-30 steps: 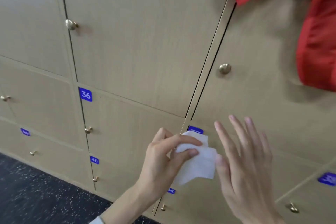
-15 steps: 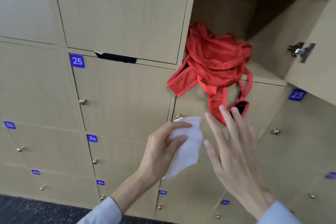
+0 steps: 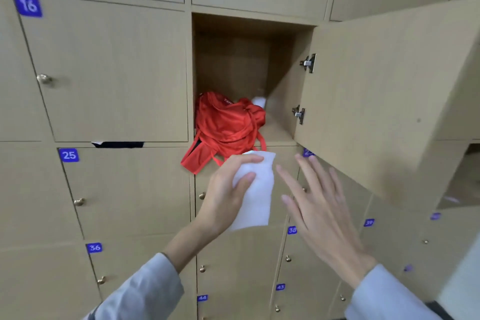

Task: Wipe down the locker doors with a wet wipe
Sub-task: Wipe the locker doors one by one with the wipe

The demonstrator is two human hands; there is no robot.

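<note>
The view has tilted up since half a second ago, so the open locker point(image 3: 246, 73) and its swung-out door point(image 3: 384, 101) now fill the upper frame. The left hand point(image 3: 226, 195) pinches the white wet wipe point(image 3: 255, 195) between thumb and fingers. The wipe hangs with its long axis running 12 to 6 o'clock, its upper edge partly hidden by the fingers. The right hand point(image 3: 319, 210) is spread flat, holding nothing. A red bag point(image 3: 226, 125) spills over the locker's lip; the number plate at 1 o'clock of the wipe is half covered.
</note>
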